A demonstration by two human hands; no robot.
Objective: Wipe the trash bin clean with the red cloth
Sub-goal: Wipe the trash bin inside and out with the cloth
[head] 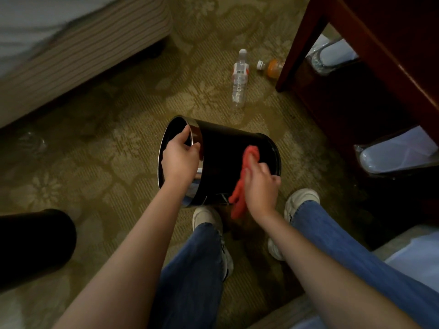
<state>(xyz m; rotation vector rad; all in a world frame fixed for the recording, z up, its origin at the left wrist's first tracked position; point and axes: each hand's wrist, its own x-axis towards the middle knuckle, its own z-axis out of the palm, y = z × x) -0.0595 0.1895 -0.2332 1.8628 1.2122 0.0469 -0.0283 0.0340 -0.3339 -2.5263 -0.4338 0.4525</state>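
Observation:
A black round trash bin (225, 148) with a shiny metal rim is held tipped on its side above the carpet, its mouth facing left. My left hand (180, 157) grips the rim, fingers curled over the edge into the opening. My right hand (260, 186) holds the red cloth (244, 176) and presses it against the bin's outer wall near the bottom end. Part of the cloth hangs down below the bin.
A clear water bottle (240, 79) and an orange drink bottle (273, 67) lie on the patterned carpet beyond the bin. A dark wooden desk (380, 74) stands at right, a bed base (78, 51) at upper left, a black cylinder (35, 243) at lower left. My feet are below the bin.

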